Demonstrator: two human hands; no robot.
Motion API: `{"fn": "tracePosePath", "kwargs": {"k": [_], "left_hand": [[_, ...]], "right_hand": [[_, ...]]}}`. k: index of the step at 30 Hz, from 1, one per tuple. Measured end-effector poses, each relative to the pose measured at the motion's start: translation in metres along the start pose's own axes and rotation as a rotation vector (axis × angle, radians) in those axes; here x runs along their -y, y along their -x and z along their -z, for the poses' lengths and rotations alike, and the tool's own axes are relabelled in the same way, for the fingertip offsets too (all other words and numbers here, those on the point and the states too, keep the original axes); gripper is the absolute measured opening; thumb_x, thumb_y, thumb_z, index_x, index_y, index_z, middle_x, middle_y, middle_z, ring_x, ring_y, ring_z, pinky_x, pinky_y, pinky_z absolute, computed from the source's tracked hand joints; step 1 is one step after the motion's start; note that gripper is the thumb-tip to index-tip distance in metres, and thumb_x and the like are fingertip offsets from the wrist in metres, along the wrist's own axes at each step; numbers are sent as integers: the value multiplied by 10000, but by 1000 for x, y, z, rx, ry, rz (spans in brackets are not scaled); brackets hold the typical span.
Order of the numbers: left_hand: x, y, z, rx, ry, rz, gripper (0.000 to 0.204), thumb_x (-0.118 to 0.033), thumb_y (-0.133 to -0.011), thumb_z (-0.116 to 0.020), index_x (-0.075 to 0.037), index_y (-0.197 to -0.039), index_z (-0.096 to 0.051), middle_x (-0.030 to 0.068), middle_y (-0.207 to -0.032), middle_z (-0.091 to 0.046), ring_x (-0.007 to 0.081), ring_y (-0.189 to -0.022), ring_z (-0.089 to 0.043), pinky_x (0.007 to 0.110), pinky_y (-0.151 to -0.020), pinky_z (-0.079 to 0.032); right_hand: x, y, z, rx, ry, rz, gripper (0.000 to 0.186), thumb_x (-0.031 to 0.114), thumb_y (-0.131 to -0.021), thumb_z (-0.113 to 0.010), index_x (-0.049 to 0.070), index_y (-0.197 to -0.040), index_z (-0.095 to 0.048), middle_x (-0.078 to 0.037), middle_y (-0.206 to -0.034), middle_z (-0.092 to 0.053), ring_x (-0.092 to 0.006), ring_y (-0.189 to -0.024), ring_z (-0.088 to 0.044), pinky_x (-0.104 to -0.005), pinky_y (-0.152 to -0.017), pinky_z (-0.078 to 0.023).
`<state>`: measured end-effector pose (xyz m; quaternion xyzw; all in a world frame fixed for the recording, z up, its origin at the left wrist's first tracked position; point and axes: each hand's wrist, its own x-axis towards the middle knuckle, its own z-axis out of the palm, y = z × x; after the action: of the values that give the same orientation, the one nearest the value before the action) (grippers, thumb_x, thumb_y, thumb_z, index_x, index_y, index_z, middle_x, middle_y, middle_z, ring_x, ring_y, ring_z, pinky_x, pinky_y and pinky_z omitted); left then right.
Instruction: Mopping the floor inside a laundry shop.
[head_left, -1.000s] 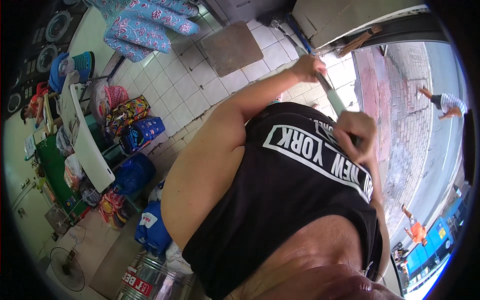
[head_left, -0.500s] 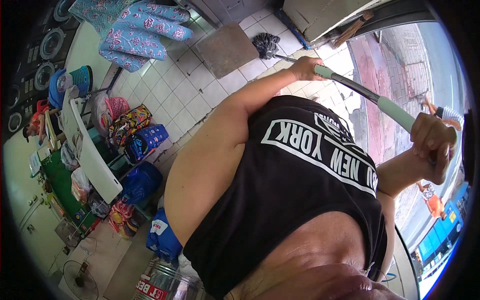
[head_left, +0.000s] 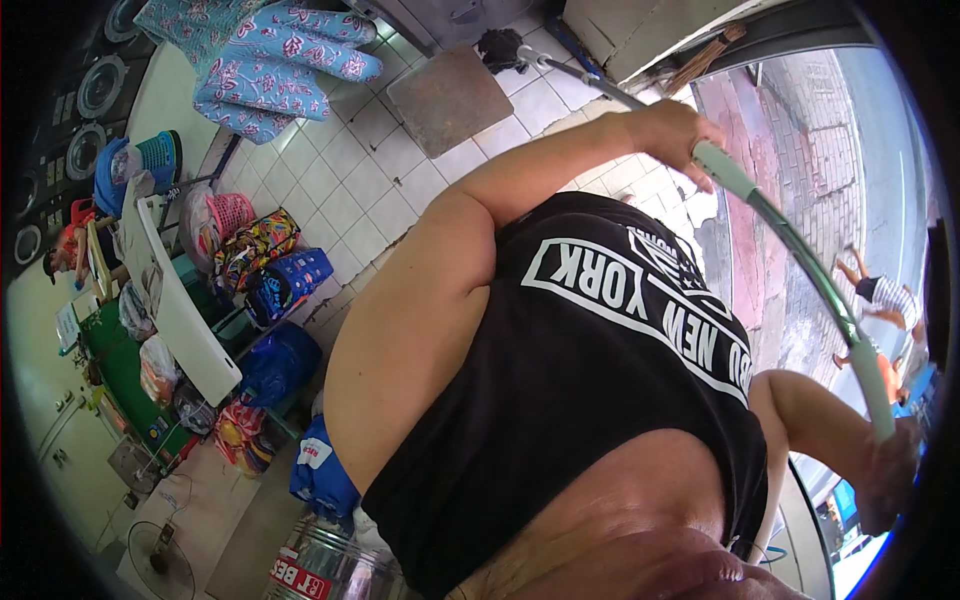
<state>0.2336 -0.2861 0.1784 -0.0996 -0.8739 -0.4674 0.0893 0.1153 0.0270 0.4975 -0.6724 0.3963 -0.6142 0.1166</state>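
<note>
A mop (head_left: 798, 250) with pale green grips and a metal pole stretches across the upper right of the head view. Its dark mop head (head_left: 500, 50) rests on the white tiled floor at the far side, next to a brown square mat (head_left: 450, 100). My left hand (head_left: 675, 140) is closed around the pole by the lower grip, fingers partly curled underneath. Far to the right, my right hand (head_left: 890, 475) grips the upper end of the handle, in shadow near the picture's rim.
A white tabletop (head_left: 190, 310) stands at left, with a pink basket (head_left: 230, 212) and several bags beside it. Blue floral cloth (head_left: 285, 65) hangs at far left. A straw broom (head_left: 708, 55) leans by the doorway. People (head_left: 890, 300) are outside on the right.
The mop head has slid farther away and slightly left. My left hand has moved right, and my right hand has come nearer and lower with the handle's end.
</note>
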Motion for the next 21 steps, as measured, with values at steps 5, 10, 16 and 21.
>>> {"fn": "tracePosePath", "kwargs": {"k": [5, 10, 16, 21], "left_hand": [[23, 13, -42, -274, -4, -218, 568, -564, -599, -819, -129, -931, -668, 59, -846, -689, 274, -699, -662, 362, -639, -515], [127, 42, -77, -280, -63, 164, 296, -355, -675, -742, -105, -631, -591, 108, -629, -617, 307, -627, -630, 383, -584, -491], [159, 36, -48, -148, -125, 135, 212, -287, -716, -673, -97, -699, -580, 121, -684, -622, 324, -678, -628, 397, -598, -479], [229, 39, -29, -326, -243, 92, 261, -299, -765, -703, -89, -694, -565, 121, -681, -620, 339, -679, -619, 412, -599, -479]], "right_hand": [[-76, 45, -47, -15, 182, -100, 137, 158, -716, -530, 62, -646, -460, -68, -538, -447, -170, -426, -397, -315, -447, -287], [-167, 34, -161, -298, -296, -292, 205, 170, -830, -553, 14, -719, -478, -86, -576, -456, -171, -473, -426, -312, -472, -315], [-192, 25, -170, -357, -217, -304, 121, 65, -867, -473, -9, -771, -462, -56, -591, -402, -139, -506, -354, -299, -482, -277], [-240, 52, -192, -230, 84, -527, 66, 0, -818, -514, -23, -783, -564, -73, -657, -547, -129, -515, -455, -272, -476, -330]]}}
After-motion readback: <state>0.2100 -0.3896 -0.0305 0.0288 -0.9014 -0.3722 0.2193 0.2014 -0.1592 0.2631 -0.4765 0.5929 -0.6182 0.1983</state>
